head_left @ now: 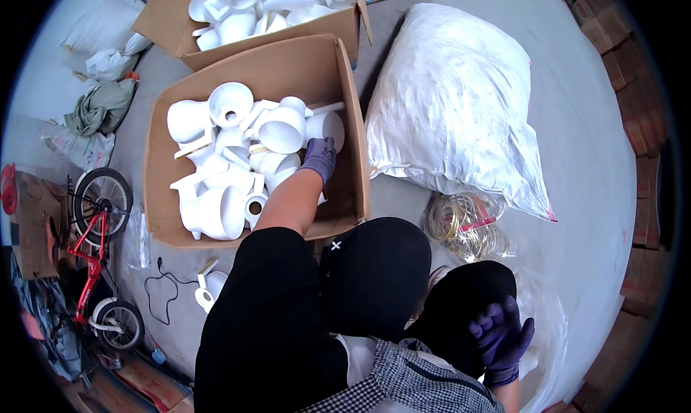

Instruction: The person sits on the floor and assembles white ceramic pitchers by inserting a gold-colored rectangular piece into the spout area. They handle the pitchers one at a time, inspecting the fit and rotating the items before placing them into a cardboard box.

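Note:
My left hand (319,159), in a purple glove, reaches into the near cardboard box (162,229). Its fingers close on the edge of a white plastic cup-shaped part (327,127) by the box's right wall; the thumb is hidden. Beside it lie several similar white parts, among them a wide-mouthed part (281,130), a funnel-like part (231,105) and a part with a large opening (214,213). Over by my right knee, my right hand (502,339), also gloved in purple, is open and holds nothing, its fingers apart and slightly bent.
Behind stands another cardboard box (162,17) of white parts. A large white sack (453,96) lies right of the boxes, with a clear bag of coiled yellowish tubing (468,226) near it. At left are a red bicycle (92,273), a black cord (162,278) and a loose white part (209,287).

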`<control>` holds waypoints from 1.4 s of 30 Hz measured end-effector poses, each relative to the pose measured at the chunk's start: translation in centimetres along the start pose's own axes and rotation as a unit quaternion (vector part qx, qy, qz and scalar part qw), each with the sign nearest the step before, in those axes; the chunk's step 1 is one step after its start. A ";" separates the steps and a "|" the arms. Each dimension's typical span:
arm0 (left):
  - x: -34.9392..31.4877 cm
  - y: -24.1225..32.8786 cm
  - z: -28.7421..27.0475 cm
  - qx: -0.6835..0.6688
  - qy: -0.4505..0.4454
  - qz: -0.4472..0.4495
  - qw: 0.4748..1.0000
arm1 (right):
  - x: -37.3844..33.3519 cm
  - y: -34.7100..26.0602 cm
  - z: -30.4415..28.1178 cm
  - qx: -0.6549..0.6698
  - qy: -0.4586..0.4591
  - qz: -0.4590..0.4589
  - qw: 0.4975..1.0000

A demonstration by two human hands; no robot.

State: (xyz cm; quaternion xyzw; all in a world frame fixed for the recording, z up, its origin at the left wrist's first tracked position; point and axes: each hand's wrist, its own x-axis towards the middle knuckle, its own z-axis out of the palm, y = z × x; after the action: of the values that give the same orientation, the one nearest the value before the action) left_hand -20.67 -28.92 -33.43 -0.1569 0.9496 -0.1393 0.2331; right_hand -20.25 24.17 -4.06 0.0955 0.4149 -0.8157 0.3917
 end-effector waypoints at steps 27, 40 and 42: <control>-40.5 3.0 -24.9 -0.619 0.138 0.281 0.720 | -1.1 -1.4 14.4 -0.638 -0.315 -0.409 0.572; -38.5 8.7 -24.8 -0.546 0.185 0.396 0.715 | -8.0 -2.9 4.2 -0.623 -0.066 -0.065 0.777; -36.6 8.9 -24.7 -0.489 0.214 0.408 0.740 | -6.8 -3.9 3.5 -0.549 -0.098 0.045 0.829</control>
State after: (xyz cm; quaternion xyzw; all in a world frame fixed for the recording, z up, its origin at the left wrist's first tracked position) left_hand -3.95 -2.74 -0.77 0.1874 0.8850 0.4233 -0.0502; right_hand -17.83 26.71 3.77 -0.1973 0.7488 -0.4402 0.4546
